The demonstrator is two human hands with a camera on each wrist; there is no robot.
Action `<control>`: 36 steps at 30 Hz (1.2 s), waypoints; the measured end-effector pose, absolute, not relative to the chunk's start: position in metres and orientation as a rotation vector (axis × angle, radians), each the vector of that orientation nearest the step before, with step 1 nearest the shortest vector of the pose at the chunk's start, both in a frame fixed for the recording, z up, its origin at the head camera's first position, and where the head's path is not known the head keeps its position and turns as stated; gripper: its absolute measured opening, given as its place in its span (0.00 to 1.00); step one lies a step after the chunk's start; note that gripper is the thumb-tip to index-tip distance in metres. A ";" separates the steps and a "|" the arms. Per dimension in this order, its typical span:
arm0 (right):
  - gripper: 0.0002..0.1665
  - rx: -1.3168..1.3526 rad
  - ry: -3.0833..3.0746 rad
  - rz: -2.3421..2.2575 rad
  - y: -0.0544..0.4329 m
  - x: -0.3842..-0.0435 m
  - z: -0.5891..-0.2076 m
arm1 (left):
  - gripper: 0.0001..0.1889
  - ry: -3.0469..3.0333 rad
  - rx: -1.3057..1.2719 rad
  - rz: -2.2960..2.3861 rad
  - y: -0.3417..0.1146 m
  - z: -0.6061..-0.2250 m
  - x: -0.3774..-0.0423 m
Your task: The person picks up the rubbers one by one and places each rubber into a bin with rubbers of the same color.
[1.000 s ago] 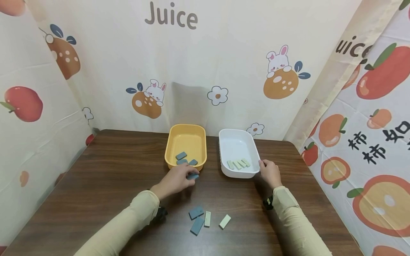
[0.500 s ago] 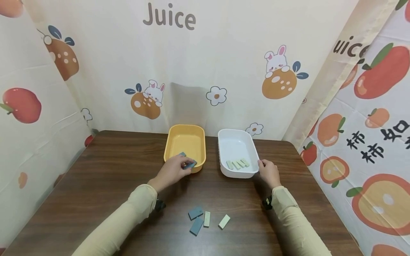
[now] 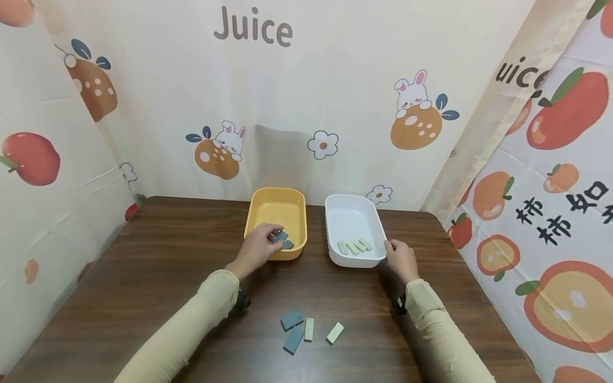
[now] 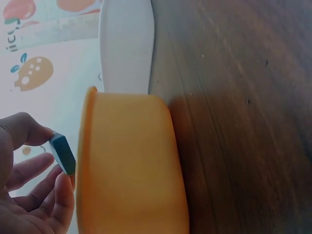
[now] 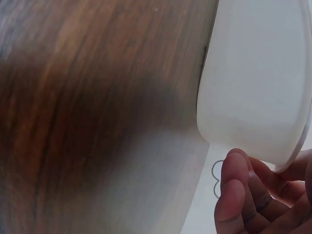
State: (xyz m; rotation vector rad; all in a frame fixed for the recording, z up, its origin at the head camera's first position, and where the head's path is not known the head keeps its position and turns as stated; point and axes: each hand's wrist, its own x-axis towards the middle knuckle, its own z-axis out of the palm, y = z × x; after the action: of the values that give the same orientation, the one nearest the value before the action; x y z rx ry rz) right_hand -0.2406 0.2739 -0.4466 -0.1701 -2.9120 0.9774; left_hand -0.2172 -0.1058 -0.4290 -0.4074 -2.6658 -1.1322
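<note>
Your left hand (image 3: 257, 247) pinches a blue block (image 4: 63, 156) by opposite edges, thumb against fingers, above the near end of the yellow tray (image 3: 278, 210). The small slab looks light and stiff, perhaps smooth enough to slip; its edges seem the surest place to take hold. It sits at the tip of the grip, clear of your palm. Another blue piece (image 3: 288, 244) shows inside the yellow tray, near the held one. To the yellow tray's right, your right hand (image 3: 401, 260) pinches the rim of the white tray (image 3: 351, 215), where pale blocks (image 3: 354, 247) lie. Nearer you than the yellow tray, two blue slabs (image 3: 293, 340) and two pale slabs (image 3: 334, 333) rest on the desk (image 3: 191, 229).
</note>
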 end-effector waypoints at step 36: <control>0.25 -0.185 -2.906 0.976 0.274 -0.244 -0.448 | 0.18 -3.069 -0.331 -1.004 -0.093 -0.437 -0.281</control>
State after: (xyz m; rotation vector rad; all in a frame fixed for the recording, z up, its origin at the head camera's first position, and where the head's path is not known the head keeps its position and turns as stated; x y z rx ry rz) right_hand -0.2442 0.2741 -0.4478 -0.1850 -2.9059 0.9757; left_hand -0.2808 -0.0930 -0.4370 -0.3315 -3.0693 -1.0039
